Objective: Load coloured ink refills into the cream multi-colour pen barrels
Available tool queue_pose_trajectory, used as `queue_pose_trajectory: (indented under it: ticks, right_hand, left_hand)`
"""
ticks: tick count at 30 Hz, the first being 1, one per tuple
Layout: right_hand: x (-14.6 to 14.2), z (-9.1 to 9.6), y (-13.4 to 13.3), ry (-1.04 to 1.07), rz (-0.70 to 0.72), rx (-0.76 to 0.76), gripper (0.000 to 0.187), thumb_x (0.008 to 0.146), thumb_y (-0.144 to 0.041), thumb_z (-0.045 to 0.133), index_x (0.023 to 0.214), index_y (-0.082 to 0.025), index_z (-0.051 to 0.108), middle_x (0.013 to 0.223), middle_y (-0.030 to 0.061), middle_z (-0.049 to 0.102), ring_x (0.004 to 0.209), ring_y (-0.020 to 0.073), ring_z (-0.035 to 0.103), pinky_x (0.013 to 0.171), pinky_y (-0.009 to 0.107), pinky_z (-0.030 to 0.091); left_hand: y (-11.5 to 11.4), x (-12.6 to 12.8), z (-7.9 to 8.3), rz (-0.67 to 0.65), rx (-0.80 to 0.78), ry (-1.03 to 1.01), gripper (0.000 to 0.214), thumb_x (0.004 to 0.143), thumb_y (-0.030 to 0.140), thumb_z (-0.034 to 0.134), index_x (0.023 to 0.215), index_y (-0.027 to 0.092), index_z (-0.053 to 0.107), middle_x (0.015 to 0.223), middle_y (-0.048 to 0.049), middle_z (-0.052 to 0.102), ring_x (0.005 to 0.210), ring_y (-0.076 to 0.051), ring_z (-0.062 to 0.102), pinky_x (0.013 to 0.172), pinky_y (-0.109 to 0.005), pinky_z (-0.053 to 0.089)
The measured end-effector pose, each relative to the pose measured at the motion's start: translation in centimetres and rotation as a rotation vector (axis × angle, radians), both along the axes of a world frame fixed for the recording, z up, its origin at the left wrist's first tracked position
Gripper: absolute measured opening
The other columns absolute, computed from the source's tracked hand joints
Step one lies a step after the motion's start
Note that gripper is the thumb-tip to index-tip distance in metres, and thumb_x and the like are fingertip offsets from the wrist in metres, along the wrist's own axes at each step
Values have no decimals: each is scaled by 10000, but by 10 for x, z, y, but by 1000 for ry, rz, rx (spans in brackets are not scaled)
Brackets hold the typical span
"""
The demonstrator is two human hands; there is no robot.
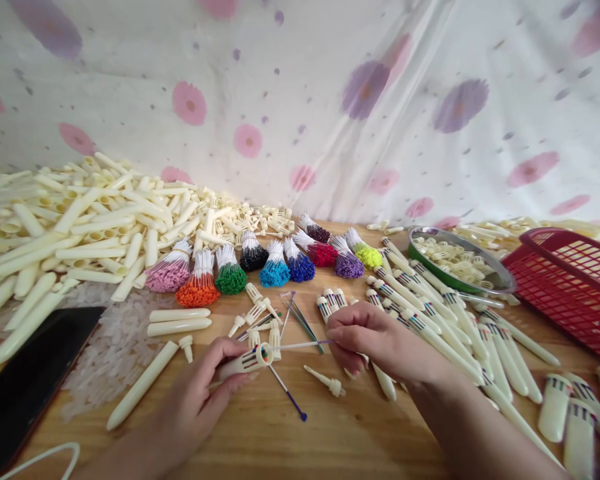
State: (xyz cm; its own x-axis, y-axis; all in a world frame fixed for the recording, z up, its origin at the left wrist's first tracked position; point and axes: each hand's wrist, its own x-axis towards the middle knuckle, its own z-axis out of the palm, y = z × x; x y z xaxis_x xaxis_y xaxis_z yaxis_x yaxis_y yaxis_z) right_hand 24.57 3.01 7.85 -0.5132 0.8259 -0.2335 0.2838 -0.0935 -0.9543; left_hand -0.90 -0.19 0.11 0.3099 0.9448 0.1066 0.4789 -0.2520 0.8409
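My left hand (205,390) is closed around a cream slotted pen barrel (241,364), its open end facing right with several coloured refill tips showing inside. My right hand (375,337) pinches the purple end of a thin white pen refill (300,345). The refill's other end is at the barrel's mouth; how far it reaches inside I cannot tell. Below them, a refill with a dark blue tip (289,393) lies on the wooden table (260,447). A cream pointed plastic part (325,381) rests beside it. Loose refills (303,320) and slotted cream parts (256,311) lie just behind the barrel.
Bundles of coloured refills (231,270) stand in rows behind my hands. Cream pen barrels (90,220) are heaped at left, near a black phone (30,393) and translucent pieces (105,347). Multicolour pens (445,320), a green bowl (430,270) and a red basket (565,293) are at right.
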Motion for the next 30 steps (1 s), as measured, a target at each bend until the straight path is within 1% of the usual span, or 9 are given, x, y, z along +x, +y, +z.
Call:
queue_pose_trajectory:
  ticks: [3, 6, 10, 12, 15, 19, 21, 25, 30]
  right_hand:
    - [3, 0, -1, 22, -2, 0, 295, 739, -295, 453, 467, -181, 453, 430, -28, 458, 405, 70, 362, 435, 216, 281]
    - [5, 1, -1, 30, -23, 4, 303, 746, -300, 457, 466, -186, 440, 415, -34, 442, 395, 68, 342, 427, 218, 266]
    - [0, -1, -1, -9, 9, 3, 297, 745, -303, 459, 474, -183, 450, 432, -27, 467, 406, 72, 366, 430, 215, 275]
    - [-3, -3, -1, -28, 29, 4, 290, 745, -290, 454, 477, -181, 454, 444, -26, 478, 413, 69, 366, 433, 212, 272]
    - [-7, -5, 1, -33, 48, -6, 291, 747, -268, 436, 470, -178, 455, 445, -31, 469, 417, 66, 351, 441, 213, 272]
    - [-8, -6, 1, -20, 58, -26, 291, 744, -254, 431, 463, -178, 455, 441, -33, 464, 413, 64, 343, 436, 212, 267]
    - [-7, -6, 1, -14, 55, -29, 291, 745, -248, 432, 463, -177, 454, 441, -34, 465, 412, 63, 340, 434, 211, 264]
    - [-8, -5, 0, -24, 60, -29, 286, 745, -247, 436, 469, -176, 456, 447, -35, 470, 414, 61, 347, 436, 206, 266]
    - [-18, -9, 1, -19, 106, -48, 284, 758, -249, 433, 484, -175, 447, 450, -45, 457, 414, 53, 346, 439, 189, 279]
  left_hand:
    - [-1, 0, 3, -1, -26, 3, 137, 820, 259, 494, 938, 237, 559, 935, -35, 664, 881, -197, 634, 748, -261, 517]
    - [0, 1, 5, -7, -19, 17, 131, 803, 265, 515, 915, 234, 576, 903, -33, 677, 855, -204, 643, 747, -274, 520]
    - [0, 2, 3, 19, -39, -14, 146, 789, 278, 533, 914, 235, 595, 923, -39, 689, 887, -215, 644, 749, -277, 526]
    - [0, 2, 2, -4, -60, -23, 160, 789, 277, 538, 930, 235, 600, 938, -45, 689, 903, -217, 643, 746, -274, 532]
    - [0, 2, 0, -41, -103, -35, 151, 785, 267, 547, 920, 235, 607, 930, -47, 692, 877, -214, 648, 689, -259, 544]
    - [-2, 6, 1, 26, -107, -93, 144, 781, 261, 540, 900, 231, 616, 888, -38, 684, 843, -208, 643, 640, -246, 538]
    - [-4, 8, 2, 59, -100, -115, 141, 777, 264, 542, 891, 231, 618, 878, -32, 680, 837, -204, 639, 659, -249, 532]
    - [-4, 10, 2, 70, -80, -101, 124, 766, 259, 562, 876, 235, 615, 890, -21, 684, 857, -201, 634, 725, -260, 516]
    - [-3, 8, 4, 4, -104, -61, 125, 794, 250, 543, 907, 230, 594, 904, -26, 673, 868, -196, 633, 709, -244, 524]
